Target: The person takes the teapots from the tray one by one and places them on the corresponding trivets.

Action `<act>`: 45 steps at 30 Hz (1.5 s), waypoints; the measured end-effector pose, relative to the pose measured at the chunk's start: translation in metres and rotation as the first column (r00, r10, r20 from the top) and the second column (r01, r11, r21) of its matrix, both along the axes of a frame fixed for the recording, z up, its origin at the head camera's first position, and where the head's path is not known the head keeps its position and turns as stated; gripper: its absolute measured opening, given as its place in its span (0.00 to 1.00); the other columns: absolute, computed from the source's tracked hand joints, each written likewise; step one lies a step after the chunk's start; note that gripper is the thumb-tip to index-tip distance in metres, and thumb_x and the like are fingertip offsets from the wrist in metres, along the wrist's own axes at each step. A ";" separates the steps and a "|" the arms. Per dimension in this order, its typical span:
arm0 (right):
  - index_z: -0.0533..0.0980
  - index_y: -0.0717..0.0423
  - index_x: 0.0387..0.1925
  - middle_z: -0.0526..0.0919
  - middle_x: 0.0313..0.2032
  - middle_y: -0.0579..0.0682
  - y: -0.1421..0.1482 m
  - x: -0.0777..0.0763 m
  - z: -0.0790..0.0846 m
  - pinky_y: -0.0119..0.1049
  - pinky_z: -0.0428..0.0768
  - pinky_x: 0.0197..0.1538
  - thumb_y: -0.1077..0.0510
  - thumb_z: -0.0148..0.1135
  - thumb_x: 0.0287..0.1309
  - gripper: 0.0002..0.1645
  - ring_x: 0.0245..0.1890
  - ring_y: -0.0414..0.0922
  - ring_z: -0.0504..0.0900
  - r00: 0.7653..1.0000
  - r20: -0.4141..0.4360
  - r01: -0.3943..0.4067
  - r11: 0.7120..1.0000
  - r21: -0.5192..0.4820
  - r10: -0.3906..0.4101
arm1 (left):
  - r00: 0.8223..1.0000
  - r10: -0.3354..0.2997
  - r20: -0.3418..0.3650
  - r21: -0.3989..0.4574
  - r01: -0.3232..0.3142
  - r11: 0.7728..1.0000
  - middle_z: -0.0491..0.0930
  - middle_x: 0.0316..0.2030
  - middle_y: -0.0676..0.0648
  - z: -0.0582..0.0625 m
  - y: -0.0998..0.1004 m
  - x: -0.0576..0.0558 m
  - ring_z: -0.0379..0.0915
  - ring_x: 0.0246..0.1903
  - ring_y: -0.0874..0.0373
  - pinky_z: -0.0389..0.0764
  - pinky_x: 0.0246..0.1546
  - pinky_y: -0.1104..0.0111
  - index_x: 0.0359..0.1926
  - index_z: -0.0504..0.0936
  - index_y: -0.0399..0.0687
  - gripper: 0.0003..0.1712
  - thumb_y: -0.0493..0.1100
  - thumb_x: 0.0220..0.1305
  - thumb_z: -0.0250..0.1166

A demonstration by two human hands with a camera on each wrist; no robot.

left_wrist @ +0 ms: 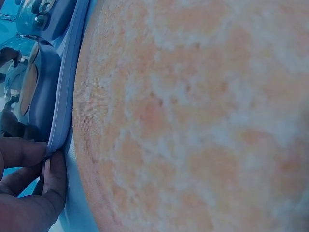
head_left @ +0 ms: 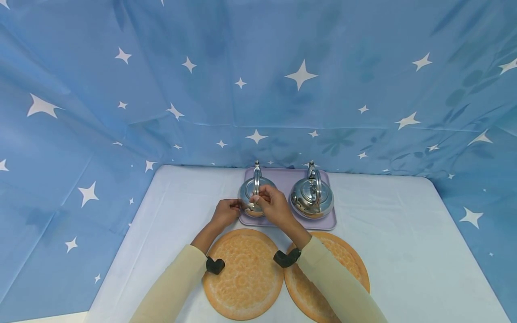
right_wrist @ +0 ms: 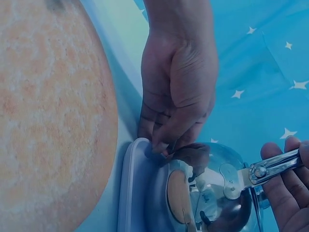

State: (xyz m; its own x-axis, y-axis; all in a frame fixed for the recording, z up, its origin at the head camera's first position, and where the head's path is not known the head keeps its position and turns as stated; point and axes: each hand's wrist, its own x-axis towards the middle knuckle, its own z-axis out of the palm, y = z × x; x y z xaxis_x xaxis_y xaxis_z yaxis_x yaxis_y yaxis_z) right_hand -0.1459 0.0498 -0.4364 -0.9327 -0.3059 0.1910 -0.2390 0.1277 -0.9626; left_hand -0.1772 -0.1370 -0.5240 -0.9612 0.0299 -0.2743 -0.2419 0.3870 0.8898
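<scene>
Two shiny metal teapots stand side by side on a lilac tray (head_left: 283, 177) toward the back of the table. My right hand (head_left: 275, 207) is at the left teapot (head_left: 245, 192), its fingers around the upright handle (right_wrist: 275, 167). At the tray's front left corner, my left hand (head_left: 226, 212) pinches the rim between thumb and fingers, as the left wrist view shows. The right teapot (head_left: 300, 199), its handle also raised, stands just right of my right hand, untouched.
Two round orange-and-cream placemats lie in front of the tray, one on the left (head_left: 242, 273) and one on the right (head_left: 349, 258), partly under my right forearm. A blue star-patterned cloth (head_left: 274, 98) hangs behind the white table (head_left: 404, 233).
</scene>
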 end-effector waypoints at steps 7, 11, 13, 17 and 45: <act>0.73 0.73 0.41 0.82 0.37 0.65 -0.001 0.004 0.003 0.48 0.81 0.43 0.71 0.55 0.65 0.06 0.40 0.61 0.82 0.998 -0.058 0.017 0.998 0.053 -0.014 | 1.000 -0.015 0.001 -0.017 0.015 1.000 0.80 0.42 0.40 0.000 0.000 0.000 0.73 0.42 0.52 0.77 0.40 0.68 0.56 0.77 0.28 0.25 0.24 0.55 0.58; 0.72 0.73 0.42 0.83 0.37 0.65 0.001 0.004 0.004 0.47 0.81 0.42 0.70 0.54 0.65 0.06 0.40 0.62 0.82 0.997 -0.076 0.000 0.998 0.060 0.005 | 1.000 -0.017 0.000 -0.026 0.017 1.000 0.80 0.42 0.40 0.000 0.000 -0.001 0.74 0.43 0.52 0.77 0.41 0.67 0.56 0.77 0.28 0.25 0.24 0.55 0.58; 0.73 0.73 0.42 0.83 0.37 0.65 0.001 0.001 -0.002 0.50 0.81 0.42 0.70 0.54 0.66 0.07 0.40 0.62 0.82 0.997 -0.075 -0.007 0.999 0.046 0.010 | 1.000 -0.017 0.001 -0.027 0.017 0.999 0.80 0.42 0.40 0.000 0.000 -0.001 0.74 0.43 0.52 0.78 0.42 0.67 0.57 0.76 0.28 0.25 0.24 0.55 0.59; 0.73 0.70 0.42 0.84 0.37 0.63 0.003 -0.006 -0.017 0.54 0.80 0.41 0.68 0.55 0.66 0.07 0.40 0.61 0.83 0.997 -0.074 -0.004 1.000 0.025 0.006 | 1.000 -0.015 0.000 -0.028 0.015 0.999 0.80 0.43 0.39 0.000 0.000 -0.001 0.74 0.43 0.52 0.77 0.41 0.67 0.57 0.76 0.28 0.26 0.24 0.54 0.59; 0.72 0.75 0.43 0.82 0.36 0.66 0.008 0.029 0.045 0.37 0.80 0.33 0.73 0.55 0.63 0.07 0.36 0.62 0.83 0.987 -0.144 -0.066 0.997 0.030 0.069 | 0.998 -0.020 -0.056 -0.042 0.018 0.999 0.79 0.31 0.42 -0.001 0.000 0.000 0.73 0.30 0.57 0.75 0.28 0.71 0.47 0.81 0.26 0.20 0.24 0.57 0.49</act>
State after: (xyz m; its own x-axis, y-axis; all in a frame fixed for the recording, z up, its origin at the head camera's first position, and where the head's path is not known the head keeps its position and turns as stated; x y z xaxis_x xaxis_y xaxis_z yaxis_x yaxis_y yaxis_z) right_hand -0.1172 0.0575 -0.3919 -0.8727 -0.3735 0.3144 -0.3848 0.1301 -0.9138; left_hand -0.1777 -0.1372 -0.5249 -0.9746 0.0379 -0.2206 -0.1836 0.4282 0.8848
